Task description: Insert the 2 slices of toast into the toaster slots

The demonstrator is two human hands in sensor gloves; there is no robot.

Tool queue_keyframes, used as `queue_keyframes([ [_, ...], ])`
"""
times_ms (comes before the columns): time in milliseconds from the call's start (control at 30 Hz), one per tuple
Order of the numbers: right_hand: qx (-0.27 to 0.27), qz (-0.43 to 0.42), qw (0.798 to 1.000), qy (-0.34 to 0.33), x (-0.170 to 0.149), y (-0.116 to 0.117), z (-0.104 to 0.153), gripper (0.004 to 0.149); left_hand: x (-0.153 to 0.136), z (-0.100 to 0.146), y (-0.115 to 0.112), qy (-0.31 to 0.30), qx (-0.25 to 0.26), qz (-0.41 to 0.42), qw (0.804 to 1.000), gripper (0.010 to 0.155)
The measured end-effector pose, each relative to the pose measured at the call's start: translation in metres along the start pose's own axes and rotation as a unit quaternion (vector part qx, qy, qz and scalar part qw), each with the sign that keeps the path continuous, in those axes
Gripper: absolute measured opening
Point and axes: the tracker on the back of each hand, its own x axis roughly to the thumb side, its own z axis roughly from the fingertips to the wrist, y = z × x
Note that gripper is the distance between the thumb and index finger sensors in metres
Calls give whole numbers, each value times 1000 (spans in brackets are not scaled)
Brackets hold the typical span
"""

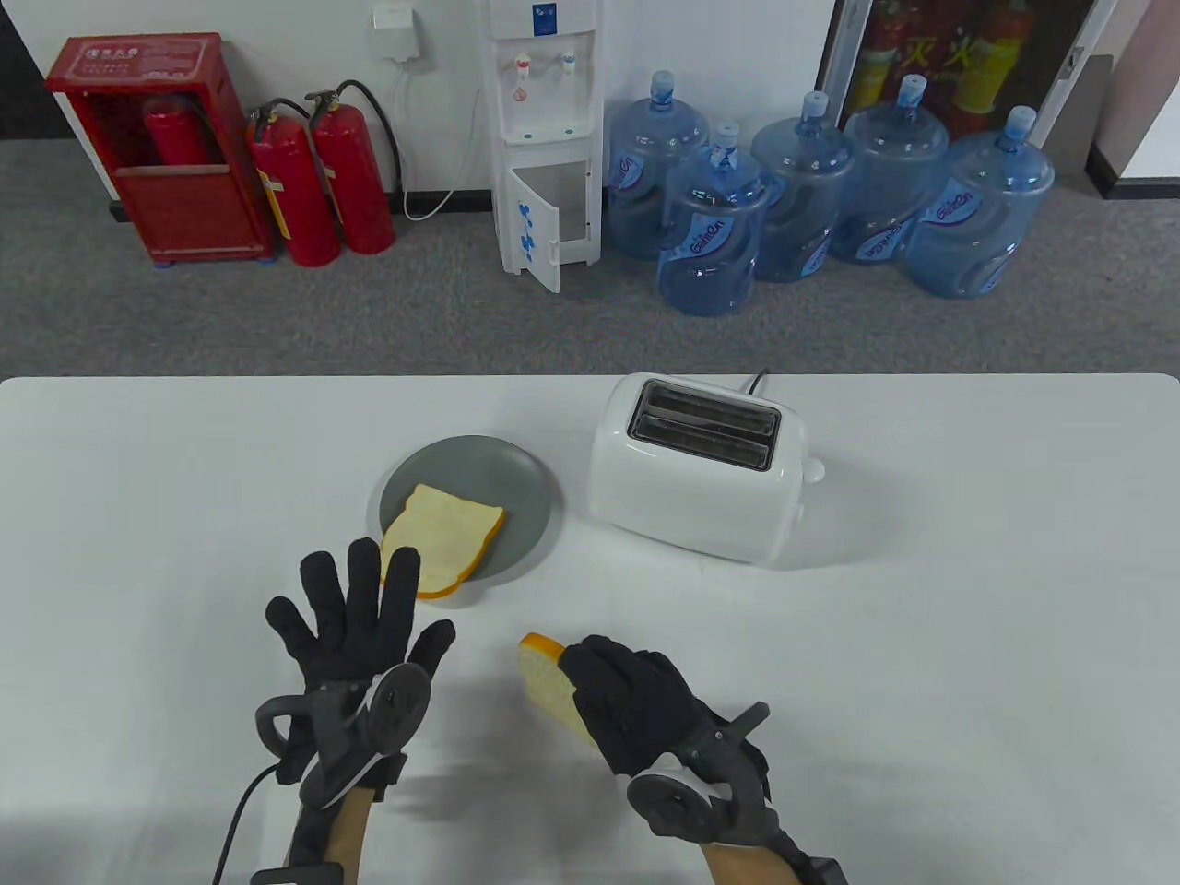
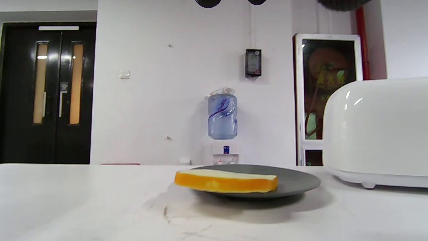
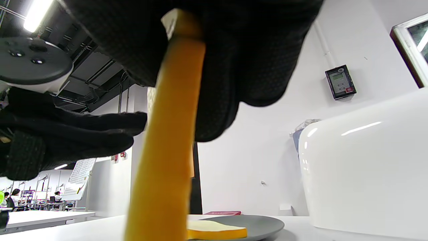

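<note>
A white two-slot toaster [image 1: 698, 470] stands right of centre on the table, both slots empty; its side shows in the wrist views [image 2: 378, 134] [image 3: 364, 167]. One toast slice [image 1: 444, 539] lies flat on a grey plate [image 1: 516, 479], overhanging the plate's near rim [image 2: 226, 180] [image 3: 214, 230]. My right hand [image 1: 613, 701] grips the second slice [image 1: 546, 684] upright by its edge above the table near the front; its crust [image 3: 167, 150] runs down from my fingers. My left hand [image 1: 355, 608] hovers with fingers spread just before the plate, holding nothing.
The white table [image 1: 922, 645] stretches wide to the right and left of the toaster. The toaster's lever knob [image 1: 813, 470] sticks out on its right end, and a black cord [image 1: 758, 380] leaves at the back. Water bottles and fire extinguishers stand on the floor beyond.
</note>
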Motion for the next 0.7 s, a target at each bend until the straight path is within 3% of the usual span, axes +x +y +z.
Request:
queue_keyframes([
  [167, 1, -1, 1000, -2, 1, 0, 0, 54, -9, -2, -7, 19, -24, 11, 999, 75],
  [700, -21, 1, 1000, -10, 11, -14, -7, 54, -9, -4, -10, 14, -34, 21, 999, 75],
])
